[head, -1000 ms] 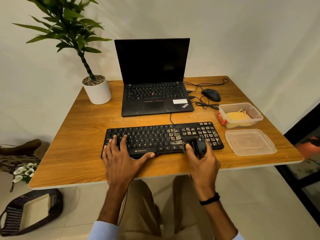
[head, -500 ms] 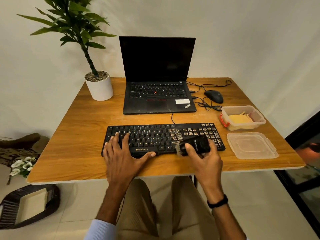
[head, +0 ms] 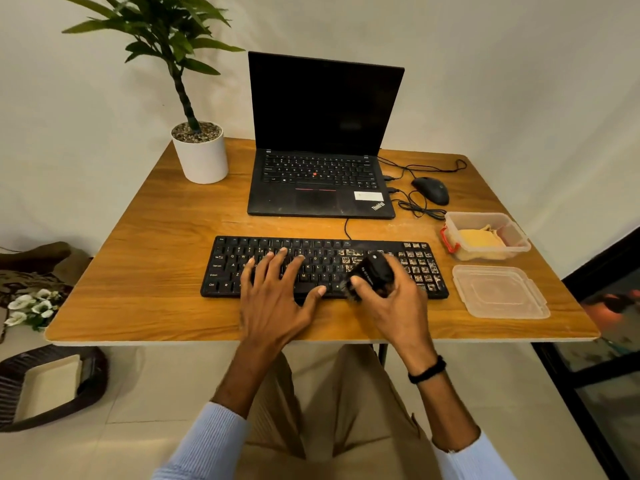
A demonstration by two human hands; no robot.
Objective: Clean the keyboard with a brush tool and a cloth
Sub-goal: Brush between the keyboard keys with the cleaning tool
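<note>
A black keyboard [head: 263, 249] lies across the near middle of the wooden table [head: 156, 258]; its right-hand keys look dusty and pale. My left hand [head: 277, 296] rests flat on the keyboard's left-centre keys with fingers spread. My right hand [head: 394, 303] grips a black brush tool [head: 374, 271] over the keyboard's right-centre part, bristles pointing down-left at the front rows. A yellow cloth [head: 481, 239] sits inside a clear plastic box [head: 519, 233] at the right of the table.
An open black laptop [head: 322, 168] stands behind the keyboard, with a black mouse [head: 431, 190] and cables to its right. A potted plant [head: 201, 154] is at the back left. The box's clear lid [head: 498, 292] lies right of the keyboard. A basket [head: 45, 386] sits on the floor.
My right hand has swept the brush tool over the right-centre keys, turning it from flat to more upright. My left hand stays pressed on the keyboard. The view has shifted slightly.
</note>
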